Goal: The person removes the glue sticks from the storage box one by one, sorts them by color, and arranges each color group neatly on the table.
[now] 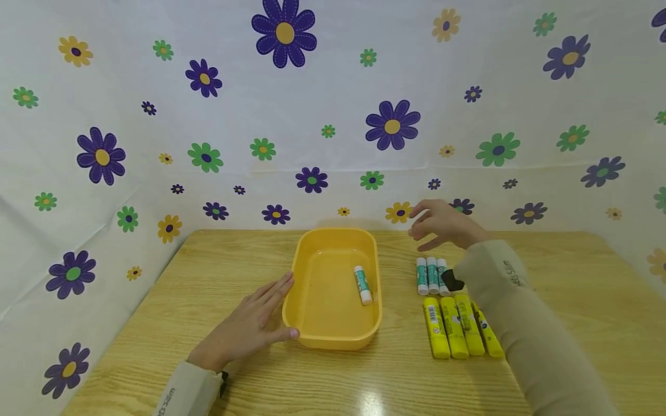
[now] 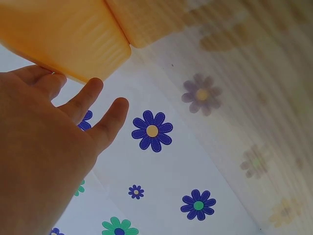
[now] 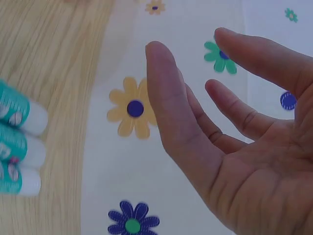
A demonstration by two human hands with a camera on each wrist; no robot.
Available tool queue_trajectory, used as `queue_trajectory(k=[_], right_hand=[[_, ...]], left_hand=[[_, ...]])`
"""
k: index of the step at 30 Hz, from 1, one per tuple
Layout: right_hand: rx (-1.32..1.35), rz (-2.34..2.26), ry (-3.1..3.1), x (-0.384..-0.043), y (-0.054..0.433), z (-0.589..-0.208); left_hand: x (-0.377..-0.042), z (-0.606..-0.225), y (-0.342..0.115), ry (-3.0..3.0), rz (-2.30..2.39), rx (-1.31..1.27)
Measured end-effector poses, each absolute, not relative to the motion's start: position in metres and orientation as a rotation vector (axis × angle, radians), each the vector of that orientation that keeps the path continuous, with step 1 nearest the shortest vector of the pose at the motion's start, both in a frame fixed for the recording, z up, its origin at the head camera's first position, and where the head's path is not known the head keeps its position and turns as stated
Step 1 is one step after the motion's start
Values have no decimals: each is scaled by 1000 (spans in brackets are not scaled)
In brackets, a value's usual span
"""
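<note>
Here, from the head camera, your left hand lies flat on the wooden table, fingers straight and held together, its fingertips and thumb against the near-left corner of the yellow tray. One teal glue stick lies inside the tray, toward its right wall. Your right hand hovers above the table's far edge, fingers loosely spread and holding nothing, just beyond a row of three teal glue sticks that lie side by side to the right of the tray. Four yellow glue sticks lie in a second row nearer to you, partly under your sleeve.

From the left wrist camera, your left hand shows straight fingers reaching to the tray, with the flowered backdrop behind.

From the right wrist camera, your right hand is open, palm showing, fingers relaxed and apart, gripping nothing. The white caps of the three teal glue sticks show at the left edge on the table, apart from the hand.
</note>
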State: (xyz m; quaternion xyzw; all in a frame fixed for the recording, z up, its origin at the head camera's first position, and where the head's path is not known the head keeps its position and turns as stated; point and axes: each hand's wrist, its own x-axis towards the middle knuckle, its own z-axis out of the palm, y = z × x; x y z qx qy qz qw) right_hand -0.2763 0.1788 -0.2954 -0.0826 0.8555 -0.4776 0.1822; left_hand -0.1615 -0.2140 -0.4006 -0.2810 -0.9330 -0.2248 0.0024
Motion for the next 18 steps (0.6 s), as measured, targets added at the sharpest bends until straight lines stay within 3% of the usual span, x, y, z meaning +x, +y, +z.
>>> queue_trajectory(k=[18], right_hand=[[-268,-1466,2257,-279,116,-308]], left_hand=[[-162,-400,-214,-2914,-672,-899]])
